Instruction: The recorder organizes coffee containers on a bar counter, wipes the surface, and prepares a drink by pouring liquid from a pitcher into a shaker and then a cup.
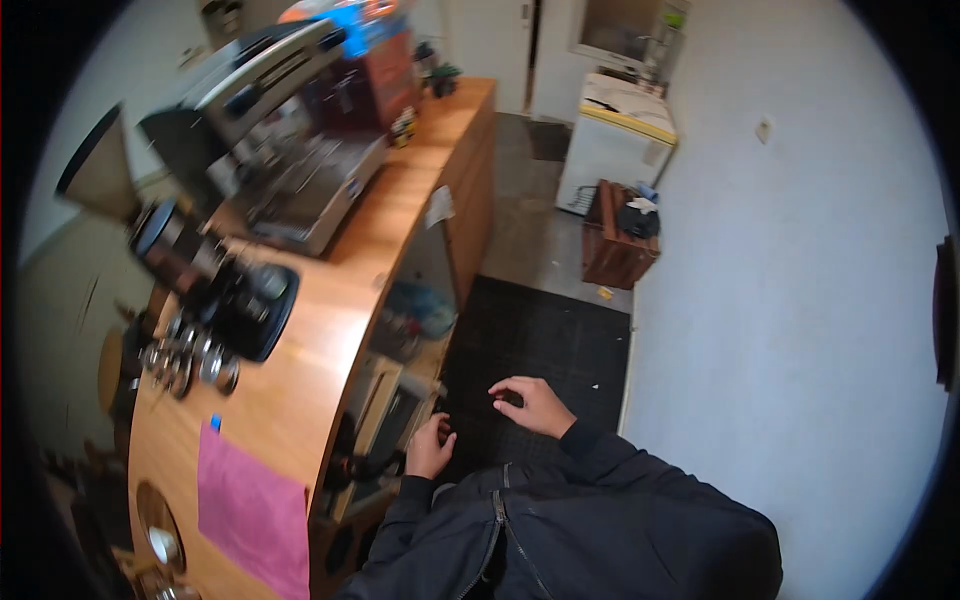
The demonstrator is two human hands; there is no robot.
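Observation:
My left hand (pixel 430 448) hovers beside the open shelf front of the wooden counter (pixel 330 315), its fingers loosely curled and holding nothing I can see. To its right, my right hand (pixel 534 406) hangs over the black floor mat (pixel 544 330), fingers bent and parted from the thumb, with nothing between them. On the counter to my left lies a pink cloth (pixel 251 502). Farther along stand a coffee grinder (pixel 180 247) with a hopper and an espresso machine (pixel 300 172). Both are slightly blurred.
Several glass jars (pixel 195 356) stand by the grinder. A white cup (pixel 162 544) sits on a round wooden tray (pixel 154 502). Ahead are a brown wooden crate (pixel 619 259) and a white chest freezer (pixel 607 161). A pale wall (pixel 765 300) runs along my right.

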